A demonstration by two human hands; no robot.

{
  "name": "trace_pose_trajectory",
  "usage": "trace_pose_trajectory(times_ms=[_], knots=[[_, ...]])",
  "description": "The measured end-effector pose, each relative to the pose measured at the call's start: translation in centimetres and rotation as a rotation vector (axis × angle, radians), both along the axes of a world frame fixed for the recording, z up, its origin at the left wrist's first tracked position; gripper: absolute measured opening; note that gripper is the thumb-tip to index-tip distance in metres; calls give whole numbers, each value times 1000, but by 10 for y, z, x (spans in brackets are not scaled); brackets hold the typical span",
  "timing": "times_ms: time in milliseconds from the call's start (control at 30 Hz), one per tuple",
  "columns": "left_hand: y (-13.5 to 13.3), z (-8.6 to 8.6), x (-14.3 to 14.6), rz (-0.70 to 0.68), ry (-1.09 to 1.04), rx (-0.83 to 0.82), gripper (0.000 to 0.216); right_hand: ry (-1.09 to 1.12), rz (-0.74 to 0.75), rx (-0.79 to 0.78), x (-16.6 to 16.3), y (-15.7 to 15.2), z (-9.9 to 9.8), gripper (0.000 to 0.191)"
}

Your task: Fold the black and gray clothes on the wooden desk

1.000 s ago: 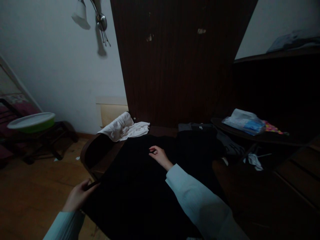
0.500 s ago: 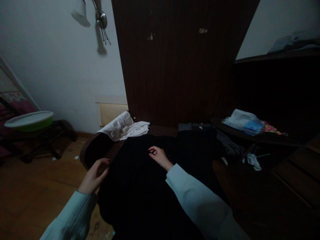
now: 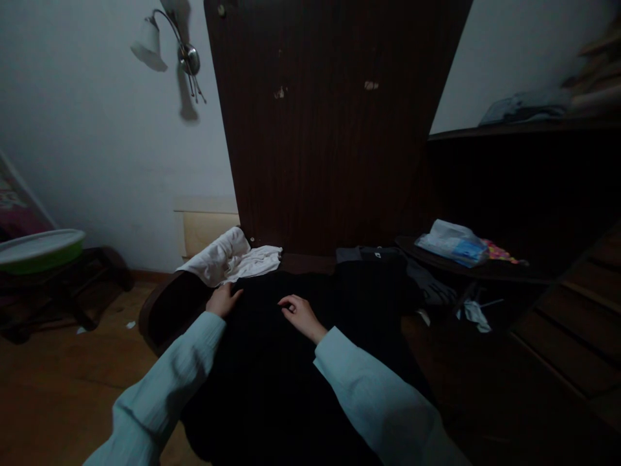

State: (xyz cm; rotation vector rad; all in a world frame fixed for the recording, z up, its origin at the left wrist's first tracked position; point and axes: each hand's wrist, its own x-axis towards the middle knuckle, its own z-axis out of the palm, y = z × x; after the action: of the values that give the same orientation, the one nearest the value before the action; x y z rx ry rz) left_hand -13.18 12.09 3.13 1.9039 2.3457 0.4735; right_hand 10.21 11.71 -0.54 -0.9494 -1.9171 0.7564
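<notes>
A black garment (image 3: 272, 369) lies spread over a dark wooden table (image 3: 165, 307). My left hand (image 3: 223, 299) rests at the garment's far left corner, fingers loosely together on the cloth, just below a crumpled white cloth (image 3: 230, 257). My right hand (image 3: 297, 312) lies on the middle of the black garment with its fingers curled in, pressing the fabric. Both arms wear pale blue sleeves. The room is dim, so the garment's folds are hard to make out.
A dark folded garment (image 3: 373, 259) lies at the table's far side before a dark wooden door (image 3: 330, 129). A plastic bag (image 3: 451, 243) sits on a side table at right. A green basin (image 3: 39, 249) stands on a stool at left. A wall lamp (image 3: 165, 39) hangs above.
My left hand let go of the garment's near left edge and moved up to its far left corner. My right hand stayed in place. The view shifted slightly.
</notes>
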Motion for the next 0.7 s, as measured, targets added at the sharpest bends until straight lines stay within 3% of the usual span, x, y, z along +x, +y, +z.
trace_pose_trajectory(times_ms=[133,300,467,600,700], knots=[[0,-6,-4,68,-8,84,27,-2,0,-9,0,-1,3,20],[0,3,0,131,-58,49,22,21,-5,-2,0,-2,2,22],[10,19,5,231,-156,127,30,-40,-4,15,-2,-6,4,27],[23,31,8,218,-258,209,36,-120,-22,9,-4,-8,5,28],[29,31,6,172,-305,172,42,-149,-17,20,-5,-6,2,25]])
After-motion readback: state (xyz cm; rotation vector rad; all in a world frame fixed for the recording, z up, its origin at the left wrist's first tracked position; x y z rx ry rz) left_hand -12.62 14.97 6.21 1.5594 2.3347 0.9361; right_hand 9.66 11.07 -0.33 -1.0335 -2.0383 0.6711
